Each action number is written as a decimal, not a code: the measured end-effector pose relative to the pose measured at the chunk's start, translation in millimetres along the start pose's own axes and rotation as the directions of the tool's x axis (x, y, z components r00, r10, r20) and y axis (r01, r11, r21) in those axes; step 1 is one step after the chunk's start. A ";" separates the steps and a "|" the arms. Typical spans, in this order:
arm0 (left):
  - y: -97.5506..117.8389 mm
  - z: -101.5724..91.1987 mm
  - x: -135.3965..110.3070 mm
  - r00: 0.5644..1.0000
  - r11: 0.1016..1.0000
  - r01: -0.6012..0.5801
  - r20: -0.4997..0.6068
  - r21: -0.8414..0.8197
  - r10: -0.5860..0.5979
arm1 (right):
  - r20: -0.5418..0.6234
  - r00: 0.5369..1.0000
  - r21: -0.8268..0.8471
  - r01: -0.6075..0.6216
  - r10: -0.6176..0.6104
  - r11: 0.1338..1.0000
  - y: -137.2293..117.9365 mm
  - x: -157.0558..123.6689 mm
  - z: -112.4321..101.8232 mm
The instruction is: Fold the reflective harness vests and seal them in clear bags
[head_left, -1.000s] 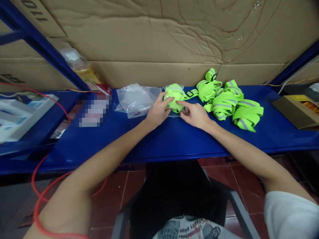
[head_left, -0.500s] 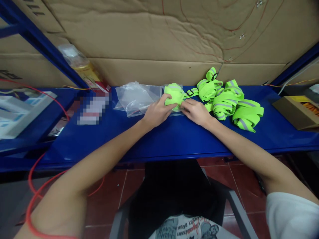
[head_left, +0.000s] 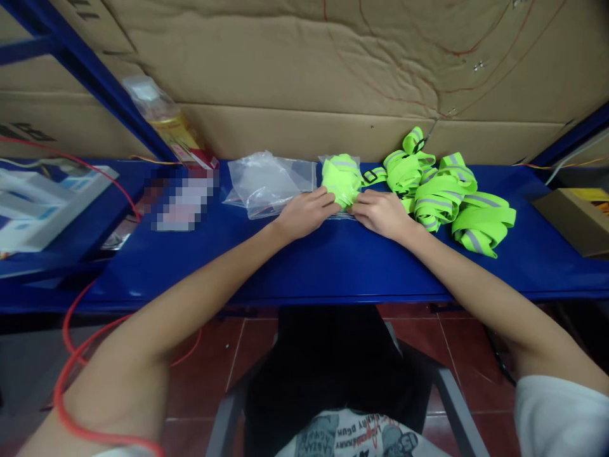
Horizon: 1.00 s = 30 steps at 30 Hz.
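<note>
A folded neon-yellow reflective strap (head_left: pixel 341 178) lies inside a small clear plastic bag (head_left: pixel 353 162) toward the back of the blue table. My left hand (head_left: pixel 305 212) is closed at the bag's near left corner, with fingertips pinched on its edge. From the other side, my right hand (head_left: pixel 382 213) pinches the near right edge, its fingers curled and close to those of the left. The exact grip of the fingertips is partly hidden. Just left of the packed strap lies a pile of clear plastic bags (head_left: pixel 271 183).
Several bundled neon straps (head_left: pixel 440 193) with black buckles lie right of my hands. A bottle (head_left: pixel 164 120) leans at the back left, near a blurred-out item (head_left: pixel 188 200). Cardboard (head_left: pixel 285 70) walls the back; an open box (head_left: pixel 575 219) stands far right. A red cable (head_left: pixel 71 374) hangs at left.
My left hand has come off the top of the strap bundle down to the bag's near edge. Now the strap shows more fully inside the bag. The camera view has shifted slightly.
</note>
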State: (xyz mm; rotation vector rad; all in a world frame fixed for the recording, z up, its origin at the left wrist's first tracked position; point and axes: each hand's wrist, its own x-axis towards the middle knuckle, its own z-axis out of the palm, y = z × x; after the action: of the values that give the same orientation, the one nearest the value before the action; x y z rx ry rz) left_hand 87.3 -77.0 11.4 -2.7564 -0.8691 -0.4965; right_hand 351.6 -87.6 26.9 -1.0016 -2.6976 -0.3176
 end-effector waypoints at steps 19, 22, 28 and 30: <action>-14.0 -10.8 -6.4 0.997 0.993 -0.063 0.028 -0.098 0.066 | 0.065 0.997 0.128 -0.048 0.040 0.991 12.0 -9.2 -24.2; -12.9 -7.6 -4.9 0.990 0.989 -0.137 0.029 0.054 0.136 | 0.058 0.997 0.086 -0.049 0.044 0.995 14.3 -9.1 -23.5; -10.8 -3.4 -5.8 0.984 0.975 -0.158 -0.051 0.156 0.168 | -0.065 0.998 0.010 0.014 -0.014 1.000 18.0 -9.1 -13.0; -6.2 -2.1 -5.8 0.984 0.981 -0.115 -0.117 0.155 0.134 | -0.120 0.993 0.015 0.025 -0.024 1.000 17.1 -8.7 -10.7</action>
State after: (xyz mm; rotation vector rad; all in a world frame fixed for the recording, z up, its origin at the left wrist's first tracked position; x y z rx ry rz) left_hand 78.7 -75.6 11.8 -2.5930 -0.6696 -0.5538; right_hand 371.0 -83.2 36.3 -0.9153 -2.6024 -0.3479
